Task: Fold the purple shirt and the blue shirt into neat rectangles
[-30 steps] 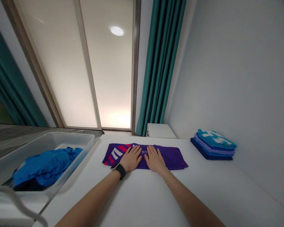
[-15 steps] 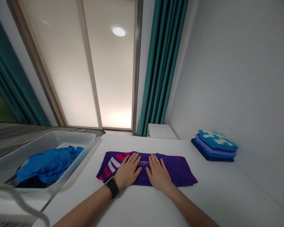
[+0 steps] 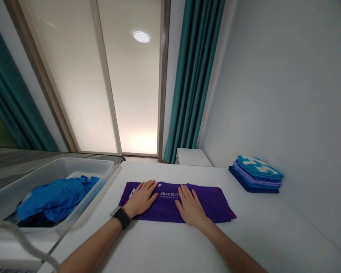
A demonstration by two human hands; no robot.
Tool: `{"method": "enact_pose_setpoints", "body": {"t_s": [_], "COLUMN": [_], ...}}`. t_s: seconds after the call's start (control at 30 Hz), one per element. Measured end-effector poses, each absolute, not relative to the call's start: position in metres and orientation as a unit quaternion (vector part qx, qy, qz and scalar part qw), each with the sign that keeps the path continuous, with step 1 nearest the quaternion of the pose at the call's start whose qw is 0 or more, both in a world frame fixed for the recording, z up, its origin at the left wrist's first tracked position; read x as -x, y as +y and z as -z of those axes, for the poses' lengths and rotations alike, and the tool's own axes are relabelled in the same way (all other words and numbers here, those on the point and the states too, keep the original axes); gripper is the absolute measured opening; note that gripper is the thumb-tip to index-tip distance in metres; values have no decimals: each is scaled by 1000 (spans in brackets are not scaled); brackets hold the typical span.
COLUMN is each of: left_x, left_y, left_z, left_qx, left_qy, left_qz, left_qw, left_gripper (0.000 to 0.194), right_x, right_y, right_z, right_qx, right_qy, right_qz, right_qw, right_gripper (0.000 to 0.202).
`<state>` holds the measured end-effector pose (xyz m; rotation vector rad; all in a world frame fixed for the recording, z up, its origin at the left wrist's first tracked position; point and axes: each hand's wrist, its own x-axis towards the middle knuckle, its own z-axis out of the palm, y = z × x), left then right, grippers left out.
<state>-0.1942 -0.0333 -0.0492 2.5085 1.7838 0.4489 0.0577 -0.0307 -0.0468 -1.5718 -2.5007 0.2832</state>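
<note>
A purple folded shirt [image 3: 167, 210] lies flat as a long strip on the white table, with "2024" and other white lettering across its middle. Flat on the shirt's left part rests my left hand [image 3: 142, 198], fingers stretched out, covering most of a red and white pattern. My right hand [image 3: 191, 206] is also spread flat, palm down, on the cloth just right of the lettering. Neither hand grips anything. A dark watch [image 3: 121, 217] is strapped round my left wrist.
A stack of folded clothes [image 3: 257, 175] in blue and purple stands at the table's right, by the wall. To the left, a translucent plastic bin [image 3: 86, 162] holds crumpled blue clothing [image 3: 57, 199]. A grey curved bar [image 3: 19, 237] crosses the lower left. A white cabinet [image 3: 192, 157] stands behind the table [image 3: 165, 246].
My left hand has slid left along the shirt, uncovering the "2024" lettering and hiding more of the red and white pattern. My right hand has stayed in place.
</note>
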Motion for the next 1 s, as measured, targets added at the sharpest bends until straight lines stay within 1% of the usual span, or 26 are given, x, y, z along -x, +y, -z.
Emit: {"method": "enact_pose_setpoints", "body": {"t_s": [0.1, 0.2, 0.3, 0.4, 0.63, 0.73, 0.9, 1.0], "left_x": [195, 195, 192, 186, 178, 178, 185, 191], "left_y": [-28, -17, -6, -1, -4, -2, -1, -2], "left_z": [42, 32, 25, 24, 30, 34, 37, 35], "left_qx": [-803, -791, -776, -764, -767, -770, -779, -780], "left_qy": [573, 585, 603, 616, 615, 603, 578, 572], "left_qz": [-160, -172, -179, -184, -183, -207, -237, -242], "left_qw": [34, 43, 41, 50, 4, 26, 54, 79], "left_gripper": [46, 40, 36, 35, 32, 35, 35, 33], "right_x": [-70, -88, -105, -115, -115, -116, -127, -133], "right_y": [-18, 3, 23, 33, 30, 29, 33, 36], "right_z": [43, 38, 39, 44, 52, 53, 56, 57], "right_qx": [532, 564, 599, 603, 572, 553, 511, 473], "right_qy": [-834, -813, -791, -789, -802, -809, -826, -840], "right_qz": [-94, -39, 6, 2, 27, 15, -58, -106], "right_qw": [113, 139, 123, 119, 171, 200, 230, 246], "right_gripper": [57, 51, 42, 30, 14, 15, 33, 35]}}
